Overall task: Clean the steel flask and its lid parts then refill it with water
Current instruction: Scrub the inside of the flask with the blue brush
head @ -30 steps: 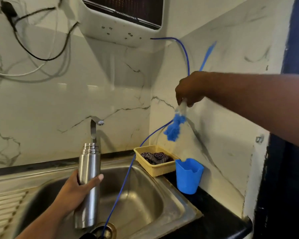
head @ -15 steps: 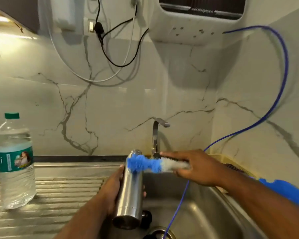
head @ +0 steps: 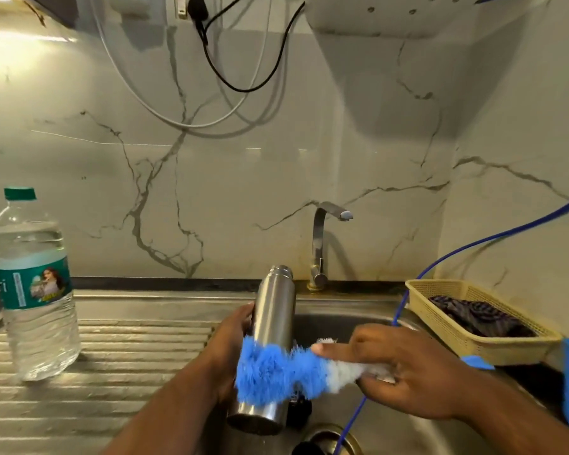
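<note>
Flask scrub over the sink.
Left hand [head: 230, 353] curled round steel flask [head: 273, 310], held near upright above sink [head: 335, 326], neck up, in front of tap [head: 319, 244]. Right hand [head: 404, 372] grips white end of brush [head: 276, 372], forefinger laid along it; blue bristles lie across flask's lower body. Water bottle [head: 33, 290] stands on draining board [head: 128, 372], left.

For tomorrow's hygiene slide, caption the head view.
Left hand grips a cylindrical steel flask; right hand holds a blue-and-white bristle brush against it.
</note>
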`<state>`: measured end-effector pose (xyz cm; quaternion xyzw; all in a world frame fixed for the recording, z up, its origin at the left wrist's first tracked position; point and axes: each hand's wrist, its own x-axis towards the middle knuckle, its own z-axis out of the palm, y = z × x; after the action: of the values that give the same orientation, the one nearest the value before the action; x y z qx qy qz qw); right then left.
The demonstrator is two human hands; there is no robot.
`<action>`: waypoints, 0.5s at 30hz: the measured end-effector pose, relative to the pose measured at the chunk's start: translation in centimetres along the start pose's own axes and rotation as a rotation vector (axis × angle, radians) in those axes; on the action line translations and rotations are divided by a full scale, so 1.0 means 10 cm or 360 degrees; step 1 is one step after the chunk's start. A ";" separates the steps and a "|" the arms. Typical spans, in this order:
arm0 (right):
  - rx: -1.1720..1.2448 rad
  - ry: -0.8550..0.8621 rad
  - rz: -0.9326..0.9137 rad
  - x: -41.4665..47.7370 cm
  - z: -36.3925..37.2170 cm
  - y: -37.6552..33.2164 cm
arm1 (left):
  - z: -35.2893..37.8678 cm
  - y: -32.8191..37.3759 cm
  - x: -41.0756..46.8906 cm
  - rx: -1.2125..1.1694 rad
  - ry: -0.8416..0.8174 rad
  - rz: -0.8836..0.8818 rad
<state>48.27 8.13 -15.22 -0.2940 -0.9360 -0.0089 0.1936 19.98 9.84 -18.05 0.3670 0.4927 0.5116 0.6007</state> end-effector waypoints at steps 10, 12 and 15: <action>-0.0023 0.0122 0.0341 0.07 0.08 0.10 | -0.01 -0.06 0.03 0.0112 -0.0115 -0.0133; 0.0172 -0.0102 0.0230 0.02 0.04 0.05 | -0.04 -0.06 0.02 0.0017 -0.0139 -0.0175; 0.0314 -0.0102 0.0172 -0.01 0.02 0.04 | -0.06 -0.06 0.05 -0.0047 -0.0123 -0.0240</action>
<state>48.52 8.46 -15.44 -0.3236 -0.9208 0.1030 0.1917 19.54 10.12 -18.89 0.3393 0.4879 0.4575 0.6615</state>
